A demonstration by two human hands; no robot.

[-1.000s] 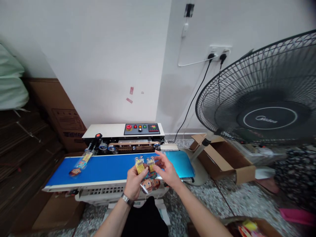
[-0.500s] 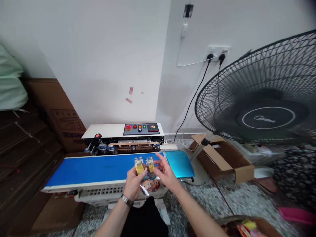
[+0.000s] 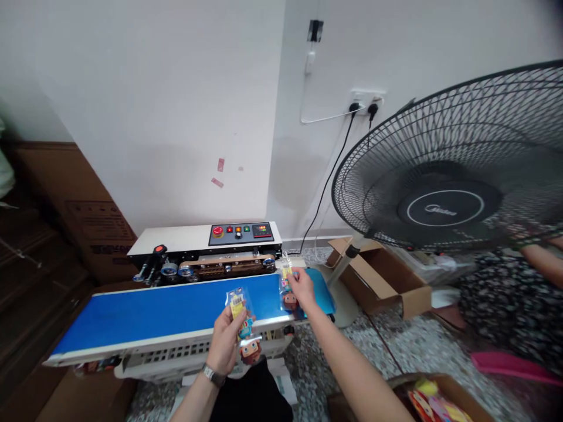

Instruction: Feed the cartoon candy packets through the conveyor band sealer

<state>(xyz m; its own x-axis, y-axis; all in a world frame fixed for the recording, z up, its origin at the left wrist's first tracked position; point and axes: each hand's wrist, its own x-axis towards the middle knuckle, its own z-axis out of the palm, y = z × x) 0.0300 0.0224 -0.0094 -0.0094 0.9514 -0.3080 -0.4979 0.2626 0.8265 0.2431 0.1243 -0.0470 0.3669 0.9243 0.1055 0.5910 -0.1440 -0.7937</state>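
Observation:
My left hand [image 3: 225, 340] is closed on a clear bag [image 3: 245, 328] with a yellow barcode label and a brown-haired figure in it, held in front of the blue conveyor belt [image 3: 176, 308]. Farther right, my right hand [image 3: 302, 288] pinches a similar clear bag [image 3: 288, 290], upright over the right end of the belt beside the teal plate [image 3: 322, 287]. The bag's top edge is near the right end of the sealing machine [image 3: 197, 237], whose red display is lit.
A large black fan [image 3: 444, 205] stands at the right. Behind its pole lies an open cardboard box [image 3: 373, 284]. Another box [image 3: 396, 390] at bottom right holds colourful items. Part of a person in patterned clothing [image 3: 505, 293] shows at far right.
The two bags, earlier side by side between my hands, are now apart. My right hand has moved right and up with one; my left keeps the other. The view has shifted slightly right.

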